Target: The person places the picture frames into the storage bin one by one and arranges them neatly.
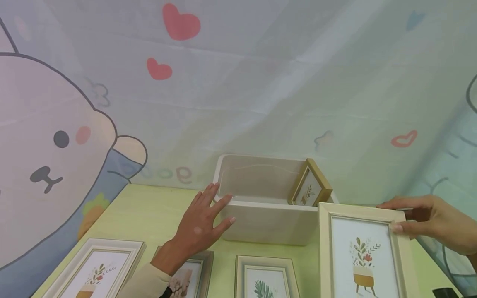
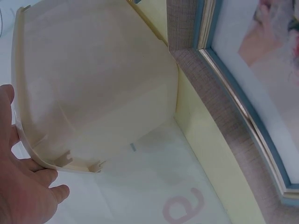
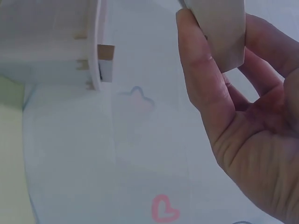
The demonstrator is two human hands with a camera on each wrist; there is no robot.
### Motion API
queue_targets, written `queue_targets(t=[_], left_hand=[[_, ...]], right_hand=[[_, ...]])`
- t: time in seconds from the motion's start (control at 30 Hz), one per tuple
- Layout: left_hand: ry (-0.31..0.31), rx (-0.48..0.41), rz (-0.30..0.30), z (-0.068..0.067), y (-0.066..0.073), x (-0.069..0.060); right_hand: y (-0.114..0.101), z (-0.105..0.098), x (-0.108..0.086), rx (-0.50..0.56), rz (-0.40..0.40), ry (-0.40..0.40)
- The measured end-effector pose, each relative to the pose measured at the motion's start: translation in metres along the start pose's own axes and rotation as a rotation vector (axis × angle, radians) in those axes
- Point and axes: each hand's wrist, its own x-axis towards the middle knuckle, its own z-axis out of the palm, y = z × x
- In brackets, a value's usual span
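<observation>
My right hand (image 1: 434, 221) grips a cream picture frame (image 1: 361, 248) by its upper right edge, thumb on the front. The frame stands upright, showing a potted plant print, its lower part out of view. In the right wrist view, the thumb and fingers hold the frame's corner (image 3: 222, 35). My left hand (image 1: 199, 221), fingers spread, touches the near left rim of a whitish plastic bin (image 1: 264, 223). Inside the bin's right end leans a gold picture frame (image 1: 311, 184), its top corner sticking up over the rim.
Along the near side of the green table (image 1: 164, 198) lie a white frame (image 1: 134, 248), a grey frame (image 1: 205, 265) partly behind my left forearm, and a leaf-print frame (image 1: 266, 265). A cartoon-printed curtain (image 1: 261, 82) hangs behind. Something black (image 1: 445, 292) shows at the bottom right.
</observation>
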Motion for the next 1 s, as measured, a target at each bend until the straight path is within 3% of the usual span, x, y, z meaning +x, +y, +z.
queue_targets(t=[0.17, 0.27, 0.53, 0.67, 0.87, 1.0], left_hand=[[0.007, 0.004, 0.005, 0.001, 0.0, 0.001], [0.005, 0.008, 0.004, 0.001, 0.0, 0.001], [0.025, 0.007, 0.019, 0.002, -0.002, 0.002], [0.008, 0.003, 0.005, 0.002, -0.003, 0.002], [-0.004, 0.001, -0.009, 0.002, -0.003, 0.0], [0.002, 0.002, 0.0, 0.0, -0.003, 0.0]], right_hand=[[-0.005, -0.007, 0.002, -0.071, -0.01, 0.115], [-0.008, -0.009, 0.004, -0.062, -0.032, 0.182], [-0.023, -0.01, 0.017, 0.143, -0.157, 0.341], [-0.031, -0.01, 0.025, 0.228, -0.215, 0.372], [-0.04, -0.011, 0.038, 0.364, -0.24, 0.43], [-0.045, -0.011, 0.047, 0.485, -0.243, 0.539]])
